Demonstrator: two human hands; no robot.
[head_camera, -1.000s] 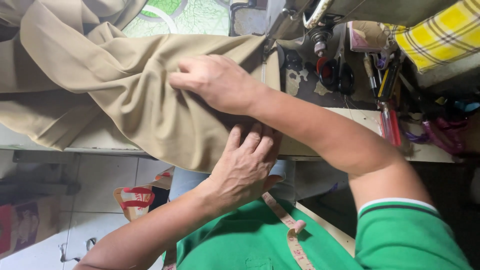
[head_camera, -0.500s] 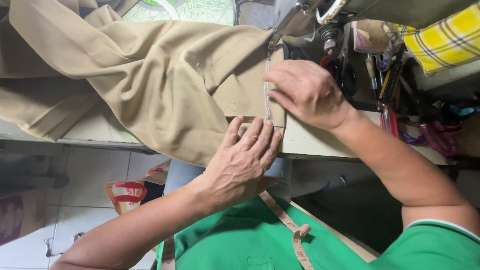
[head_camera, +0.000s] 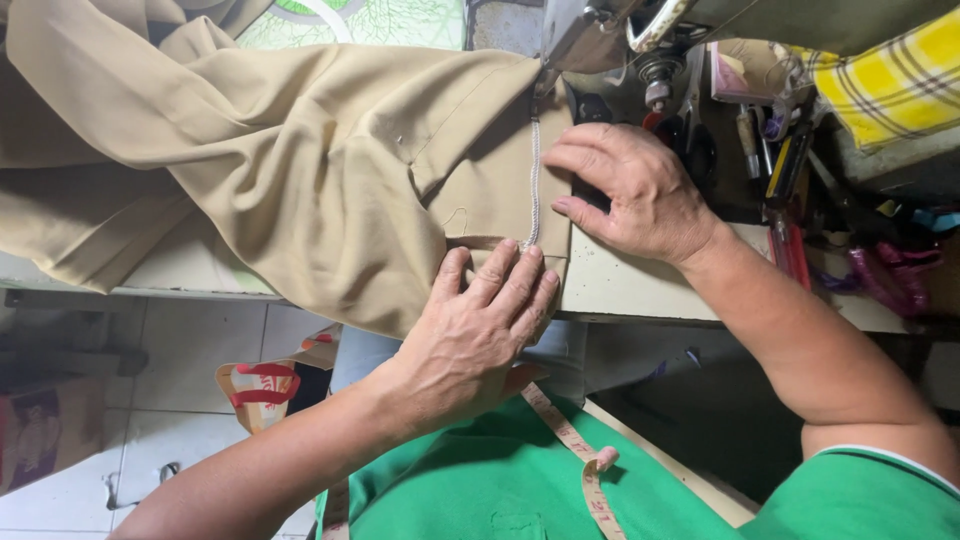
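- Our left hand (head_camera: 480, 335) lies flat and palm down, fingers spread, pressing the near edge of the tan woven cloth (head_camera: 300, 190) against the table front; it grips nothing.
- Our right hand (head_camera: 635, 190), at two o'clock from the left, rests open with fingers loosely curled, its fingertips (head_camera: 572, 160) on the cloth's right edge; we cannot tell whether the thumb pinches the fabric.
- Between the hands, a white overlocked seam (head_camera: 534, 180) runs along the cloth edge toward twelve o'clock, where it slips under the grey metal sewing machine head (head_camera: 585, 35); the needle is hidden.
- The cloth spreads toward nine o'clock in heavy folds, cut off at the left edge.
- The pale tabletop (head_camera: 640, 285) shows bare just below the right hand.
- At three o'clock lies a dark clutter of tools (head_camera: 780, 170), hard to make out, with a yellow plaid cloth (head_camera: 890, 80) above.
- At six o'clock, a pink tape measure (head_camera: 580, 450) hangs over our green shirt (head_camera: 520, 480).
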